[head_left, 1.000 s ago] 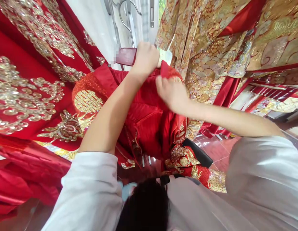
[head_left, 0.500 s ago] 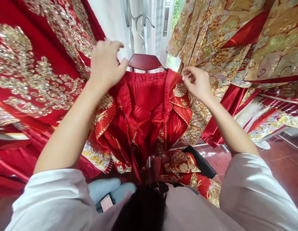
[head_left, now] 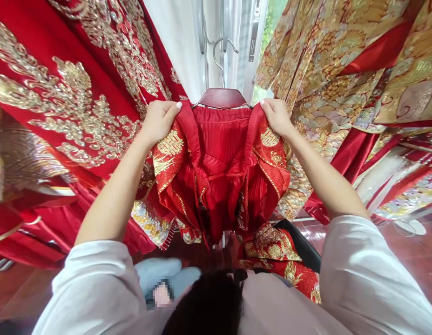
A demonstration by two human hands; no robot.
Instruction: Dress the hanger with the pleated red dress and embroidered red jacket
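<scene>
A red garment (head_left: 221,172) with gold embroidery hangs from a dark red wooden hanger (head_left: 222,98) with a metal hook, straight in front of me. My left hand (head_left: 160,118) is closed on the garment's left shoulder, just below the hanger's left end. My right hand (head_left: 277,116) is closed on the right shoulder by the hanger's right end. Between my hands the red lining shows, with the garment's front edges spread apart.
A large red robe with gold embroidery (head_left: 72,102) hangs close on the left. Gold brocade garments (head_left: 327,70) hang close on the right. A white window frame (head_left: 233,42) stands behind the hanger. More red and gold cloth (head_left: 275,246) lies low over a black seat edge (head_left: 303,242).
My hands have moved apart from the middle of the garment to its two shoulders and spread it open on the hanger. The view has shifted so that the hanger is centred.
</scene>
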